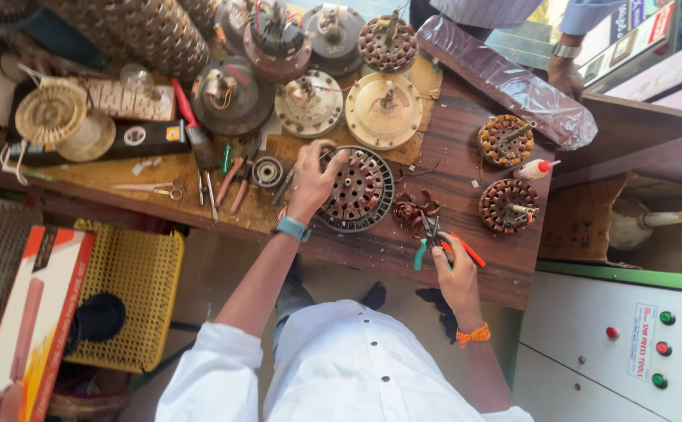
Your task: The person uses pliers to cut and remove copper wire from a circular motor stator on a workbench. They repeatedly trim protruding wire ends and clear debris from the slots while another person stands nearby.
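Wooden bench [466, 187]: left hand [313, 176] grips stator [356, 191]; right hand [454, 266] clamps pliers [434, 238].

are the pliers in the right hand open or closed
Open: the pliers' green and orange handles splay apart below the right hand, noses toward the loose copper wire.

Pliers [438, 244] with one teal, one orange grip; stator [359, 190] dark, copper-brown windings, dotted holes; wristband [293, 228] teal; bracelet [474, 335] orange; crate [131, 291] yellow mesh; shirt [356, 367] white.
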